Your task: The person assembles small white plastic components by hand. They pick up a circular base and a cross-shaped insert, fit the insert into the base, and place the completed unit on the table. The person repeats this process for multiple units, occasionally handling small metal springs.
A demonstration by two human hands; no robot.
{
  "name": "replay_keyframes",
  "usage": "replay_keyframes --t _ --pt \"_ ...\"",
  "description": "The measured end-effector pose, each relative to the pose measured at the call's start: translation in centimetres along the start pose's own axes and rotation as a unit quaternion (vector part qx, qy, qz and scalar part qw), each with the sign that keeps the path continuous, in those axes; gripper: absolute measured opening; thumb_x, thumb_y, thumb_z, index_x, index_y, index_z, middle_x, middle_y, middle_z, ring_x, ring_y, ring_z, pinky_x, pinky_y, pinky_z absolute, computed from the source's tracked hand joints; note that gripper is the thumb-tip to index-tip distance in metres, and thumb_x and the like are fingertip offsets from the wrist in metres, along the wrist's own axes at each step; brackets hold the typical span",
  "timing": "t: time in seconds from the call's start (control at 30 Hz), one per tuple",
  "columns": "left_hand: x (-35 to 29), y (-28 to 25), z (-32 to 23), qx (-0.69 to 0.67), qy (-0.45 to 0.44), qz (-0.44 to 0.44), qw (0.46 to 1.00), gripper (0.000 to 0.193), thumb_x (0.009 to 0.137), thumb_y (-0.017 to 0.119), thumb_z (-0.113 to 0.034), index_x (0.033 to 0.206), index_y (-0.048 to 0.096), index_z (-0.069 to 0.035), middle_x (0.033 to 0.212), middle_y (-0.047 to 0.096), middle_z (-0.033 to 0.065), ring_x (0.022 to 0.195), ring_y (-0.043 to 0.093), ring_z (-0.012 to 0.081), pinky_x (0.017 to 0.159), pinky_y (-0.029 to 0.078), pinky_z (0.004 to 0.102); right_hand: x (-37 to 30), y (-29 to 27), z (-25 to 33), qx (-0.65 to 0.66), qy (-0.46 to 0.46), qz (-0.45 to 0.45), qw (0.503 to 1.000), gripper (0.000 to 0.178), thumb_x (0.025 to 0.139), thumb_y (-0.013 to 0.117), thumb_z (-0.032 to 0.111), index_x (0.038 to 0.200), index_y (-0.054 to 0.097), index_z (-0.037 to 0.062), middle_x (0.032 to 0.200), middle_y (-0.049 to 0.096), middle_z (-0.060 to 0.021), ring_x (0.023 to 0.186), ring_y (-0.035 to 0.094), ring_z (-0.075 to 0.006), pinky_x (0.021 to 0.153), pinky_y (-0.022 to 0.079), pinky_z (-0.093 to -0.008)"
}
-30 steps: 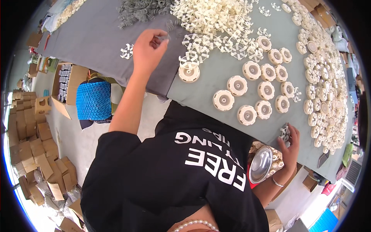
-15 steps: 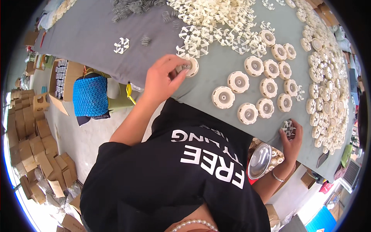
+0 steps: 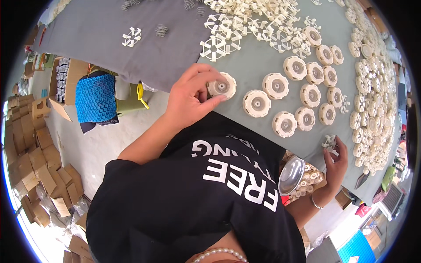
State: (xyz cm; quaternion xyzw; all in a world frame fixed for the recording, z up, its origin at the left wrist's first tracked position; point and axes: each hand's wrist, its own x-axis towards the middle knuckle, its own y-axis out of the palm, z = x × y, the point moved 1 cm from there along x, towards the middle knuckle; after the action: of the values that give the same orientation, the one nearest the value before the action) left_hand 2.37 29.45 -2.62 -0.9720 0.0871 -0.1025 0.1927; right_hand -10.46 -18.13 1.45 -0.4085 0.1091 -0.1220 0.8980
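My left hand [image 3: 193,94] is closed on the left edge of a round cream plastic cap [image 3: 222,86], thumb on the near side and fingers on the far side. The cap lies face up at the table's front edge, its recessed centre in plain sight. To the right, my right hand [image 3: 337,164] pinches a white spoked plastic ring [image 3: 330,143] just over the table edge. Between the hands several similar round caps [image 3: 257,104] lie in loose rows, face up. Beyond them spreads a heap of white spoked rings [image 3: 254,17].
A dense field of cream caps [image 3: 370,101] covers the table's right side. On the grey cloth [image 3: 96,35] lie a single spoked ring [image 3: 131,37] and a coil spring [image 3: 161,30]. Below the table are a metal bowl [image 3: 291,176], a blue cushion [image 3: 96,97] and cardboard boxes [image 3: 39,162].
My left fingers have shifted from over the cap's centre to its left edge, and the cap has come nearer to me. The spoked ring in my right hand has turned. The view has shifted slightly.
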Motion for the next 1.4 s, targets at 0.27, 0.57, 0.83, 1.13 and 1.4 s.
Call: replay_keyframes --t 0.27,0.57,0.83,1.13,1.4 --pt "0.5 -0.4 -0.1 0.008 -0.013 0.068 0.998 0.070 0.078 0.091 -0.010 0.143 0.066 -0.008 0.142 0.066 0.0079 0.065 0.057 0.0030 0.059 0.047 0.0198 2.7 8.3 15.3 0.076 -0.248 0.030 0.965 0.056 0.077 0.084 0.000 0.132 0.072 0.0011 0.126 0.070 -0.0123 0.102 0.069 -0.0210 0.078 0.059 -0.0301" --pt "-0.1 -1.2 -0.3 -0.161 -0.158 0.092 0.970 0.062 0.100 0.072 -0.013 0.158 0.049 -0.005 0.148 0.063 0.0068 0.076 0.066 0.0063 0.064 0.051 0.0215 4.7 17.3 23.6 -0.018 -0.389 0.138 0.911 0.050 0.081 0.085 0.016 0.126 0.069 0.0040 0.120 0.067 -0.0130 0.109 0.068 -0.0347 0.092 0.057 -0.0425" --pt "0.1 -0.7 0.0 -0.226 -0.183 0.073 0.954 0.057 0.102 0.068 -0.009 0.156 0.050 -0.005 0.143 0.065 0.0081 0.076 0.068 0.0079 0.064 0.054 0.0230 4.8 19.4 24.1 -0.092 -0.442 0.104 0.886 0.051 0.078 0.087 0.020 0.124 0.070 0.0062 0.110 0.066 -0.0099 0.105 0.067 -0.0300 0.092 0.054 -0.0412" --pt "4.1 -2.1 -0.6 0.184 0.044 -0.086 0.978 0.054 0.090 0.084 -0.020 0.140 0.065 -0.008 0.137 0.068 0.0122 0.063 0.063 0.0073 0.060 0.052 0.0240 7.4 13.2 19.8 -0.016 -0.309 0.018 0.951 0.061 0.074 0.092 0.021 0.129 0.069 0.0090 0.118 0.074 -0.0083 0.107 0.068 -0.0307 0.096 0.053 -0.0381" --pt "7.4 -0.8 0.7 0.225 0.058 -0.117 0.966 0.058 0.087 0.085 -0.021 0.140 0.063 -0.009 0.129 0.070 0.0078 0.062 0.063 0.0141 0.060 0.053 0.0282 6.4 -5.9 6.5 -0.229 -0.016 -0.368 0.901 0.056 0.087 0.089 0.029 0.135 0.071 0.0074 0.121 0.072 -0.0103 0.097 0.070 -0.0231 0.087 0.057 -0.0369"
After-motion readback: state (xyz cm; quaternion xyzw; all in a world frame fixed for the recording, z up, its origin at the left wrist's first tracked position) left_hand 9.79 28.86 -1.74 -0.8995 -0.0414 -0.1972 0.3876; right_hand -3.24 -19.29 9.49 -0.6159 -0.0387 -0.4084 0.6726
